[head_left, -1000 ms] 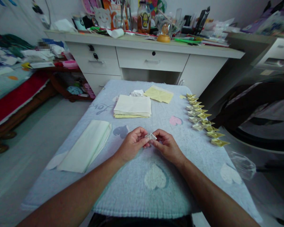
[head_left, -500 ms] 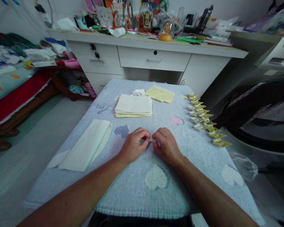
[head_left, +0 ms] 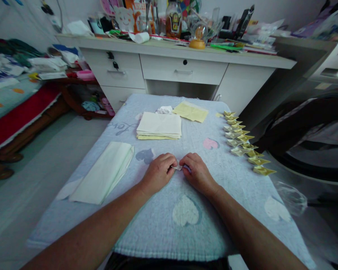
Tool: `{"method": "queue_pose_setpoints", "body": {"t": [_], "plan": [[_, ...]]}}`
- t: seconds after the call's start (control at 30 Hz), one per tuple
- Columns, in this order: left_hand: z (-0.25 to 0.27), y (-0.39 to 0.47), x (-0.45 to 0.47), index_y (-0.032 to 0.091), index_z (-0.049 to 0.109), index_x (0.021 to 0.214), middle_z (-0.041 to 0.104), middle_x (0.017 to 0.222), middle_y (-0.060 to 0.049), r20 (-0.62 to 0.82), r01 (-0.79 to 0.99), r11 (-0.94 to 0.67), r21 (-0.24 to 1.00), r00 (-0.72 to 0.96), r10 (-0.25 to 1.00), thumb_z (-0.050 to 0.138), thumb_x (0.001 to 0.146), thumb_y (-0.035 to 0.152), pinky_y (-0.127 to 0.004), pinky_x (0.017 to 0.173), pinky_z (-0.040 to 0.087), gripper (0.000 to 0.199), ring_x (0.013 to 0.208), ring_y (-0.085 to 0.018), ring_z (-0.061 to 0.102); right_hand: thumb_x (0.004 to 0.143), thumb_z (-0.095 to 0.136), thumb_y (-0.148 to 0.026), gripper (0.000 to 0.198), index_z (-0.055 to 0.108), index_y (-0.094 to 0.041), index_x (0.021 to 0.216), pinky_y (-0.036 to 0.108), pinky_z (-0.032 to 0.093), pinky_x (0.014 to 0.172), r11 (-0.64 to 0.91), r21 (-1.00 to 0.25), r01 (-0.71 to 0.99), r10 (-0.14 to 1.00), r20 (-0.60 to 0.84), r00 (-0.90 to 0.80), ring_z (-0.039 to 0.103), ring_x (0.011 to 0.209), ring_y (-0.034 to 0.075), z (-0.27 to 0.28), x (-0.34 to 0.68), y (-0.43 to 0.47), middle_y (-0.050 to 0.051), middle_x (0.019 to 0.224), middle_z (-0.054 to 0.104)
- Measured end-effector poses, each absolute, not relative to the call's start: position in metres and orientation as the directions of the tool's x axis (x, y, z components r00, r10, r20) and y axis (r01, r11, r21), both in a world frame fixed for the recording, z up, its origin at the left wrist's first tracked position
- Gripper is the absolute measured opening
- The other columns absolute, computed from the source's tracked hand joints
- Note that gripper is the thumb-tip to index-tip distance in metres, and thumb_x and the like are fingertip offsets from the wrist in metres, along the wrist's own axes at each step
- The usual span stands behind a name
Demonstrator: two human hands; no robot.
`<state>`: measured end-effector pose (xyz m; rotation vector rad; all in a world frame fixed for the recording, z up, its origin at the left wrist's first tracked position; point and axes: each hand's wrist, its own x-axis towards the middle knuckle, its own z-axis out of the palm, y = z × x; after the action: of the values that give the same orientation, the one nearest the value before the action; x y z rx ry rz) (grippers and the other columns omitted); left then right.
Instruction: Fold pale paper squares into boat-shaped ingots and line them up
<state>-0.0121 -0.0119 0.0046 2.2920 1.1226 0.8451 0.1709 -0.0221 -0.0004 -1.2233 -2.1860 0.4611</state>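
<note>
A small folded piece of paper (head_left: 177,167) is pinched between my two hands, above the middle of the cloth. My left hand (head_left: 159,170) grips its left end between thumb and fingers. On the other side, the fingertips of my right hand (head_left: 198,171) close on its right end. Most of the paper is hidden behind the fingers. Along the table's right edge stand several folded paper boats (head_left: 242,144), yellow and pale. Beyond my hands lies a stack of white and yellow sheets (head_left: 159,125).
A blue cloth (head_left: 146,228) with hearts covers the table. On the left rests a folded pale sheet (head_left: 104,172). Farther back are a crumpled white paper (head_left: 164,110) and yellow sheets (head_left: 190,111). A cluttered white desk (head_left: 183,71) stands behind, a washing machine (head_left: 332,75) at right.
The folded paper has turned slightly and shows more between the hands. My fingers have shifted their grip a little; the rest looks the same.
</note>
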Motion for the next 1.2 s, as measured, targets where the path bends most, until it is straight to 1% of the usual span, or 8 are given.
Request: {"method": "queue_pose_setpoints", "body": {"t": [0.3,0.43,0.5,0.6,0.77,0.87,1.03,1.2], "plan": [[0.0011,-0.0152,-0.0206,0.02,0.065,0.086,0.064,0.087,-0.005,0.335,0.629,-0.646,0.433,0.553,0.763,0.06,0.084,0.018,-0.033,0.078,0.043,0.005,0.087,-0.02,0.055,0.079,0.056,-0.003,0.02,0.068,-0.019,0.085,0.033,0.038,0.079,0.546,-0.502,0.671,0.838,0.304,-0.454,0.052,0.086,0.019,0.0002,0.173,-0.0217,0.005,0.088,0.061],[0.0006,-0.0175,-0.0206,0.019,0.067,0.082,0.064,0.082,-0.005,0.32,0.659,-0.678,0.326,0.597,0.735,0.057,0.088,0.023,-0.033,0.077,0.042,0.012,0.082,-0.019,0.054,0.081,0.057,-0.005,0.018,0.068,-0.019,0.085,0.033,0.038,0.08,0.552,-0.486,0.678,0.834,0.303,-0.461,0.052,0.086,0.019,-0.0016,0.1737,-0.021,0.005,0.088,0.062],[0.0006,-0.0178,-0.0201,0.019,0.067,0.079,0.063,0.081,-0.005,0.325,0.663,-0.686,0.3,0.605,0.727,0.055,0.089,0.023,-0.033,0.076,0.043,0.016,0.081,-0.018,0.054,0.081,0.059,-0.006,0.016,0.068,-0.018,0.085,0.033,0.038,0.08,0.545,-0.486,0.683,0.838,0.296,-0.459,0.052,0.086,0.019,-0.002,0.1735,-0.0208,0.005,0.088,0.063],[0.0,-0.0174,-0.0196,0.018,0.067,0.078,0.063,0.08,-0.004,0.338,0.663,-0.681,0.311,0.593,0.731,0.055,0.09,0.021,-0.032,0.074,0.043,0.017,0.08,-0.018,0.055,0.08,0.061,-0.008,0.013,0.066,-0.018,0.086,0.033,0.038,0.081,0.525,-0.491,0.695,0.851,0.282,-0.444,0.052,0.087,0.019,-0.0027,0.1734,-0.0209,0.005,0.088,0.062],[-0.0028,-0.0169,-0.0199,0.019,0.068,0.084,0.064,0.081,-0.003,0.352,0.65,-0.657,0.382,0.555,0.754,0.058,0.088,0.019,-0.031,0.076,0.045,0.01,0.082,-0.017,0.056,0.083,0.062,-0.012,0.009,0.066,-0.019,0.087,0.032,0.037,0.081,0.512,-0.494,0.703,0.859,0.272,-0.434,0.051,0.088,0.019,-0.0029,0.1736,-0.0218,0.004,0.089,0.062],[-0.0031,-0.0167,-0.02,0.02,0.068,0.086,0.064,0.082,-0.003,0.342,0.649,-0.641,0.409,0.542,0.767,0.059,0.087,0.019,-0.031,0.076,0.045,0.009,0.082,-0.017,0.056,0.084,0.062,-0.013,0.009,0.068,-0.019,0.087,0.032,0.037,0.079,0.517,-0.482,0.707,0.856,0.273,-0.44,0.051,0.087,0.019,-0.0017,0.1734,-0.0218,0.004,0.088,0.062],[-0.0007,-0.0155,-0.019,0.02,0.067,0.084,0.063,0.082,-0.003,0.311,0.64,-0.625,0.447,0.544,0.779,0.055,0.089,0.019,-0.031,0.076,0.044,0.013,0.082,-0.017,0.056,0.088,0.059,-0.016,0.011,0.07,-0.019,0.088,0.032,0.035,0.078,0.523,-0.44,0.73,0.852,0.265,-0.451,0.05,0.086,0.019,0.0014,0.1712,-0.0203,0.005,0.088,0.061],[0.0008,-0.0122,-0.0168,0.019,0.068,0.081,0.06,0.087,-0.003,0.292,0.666,-0.537,0.517,0.453,0.842,0.061,0.085,0.021,-0.033,0.08,0.043,0.008,0.087,-0.018,0.055,0.086,0.062,-0.018,0.009,0.071,-0.02,0.087,0.033,0.034,0.077,0.478,-0.444,0.758,0.878,0.233,-0.418,0.048,0.086,0.019,0.0051,0.1681,-0.0185,0.006,0.088,0.061]]}}
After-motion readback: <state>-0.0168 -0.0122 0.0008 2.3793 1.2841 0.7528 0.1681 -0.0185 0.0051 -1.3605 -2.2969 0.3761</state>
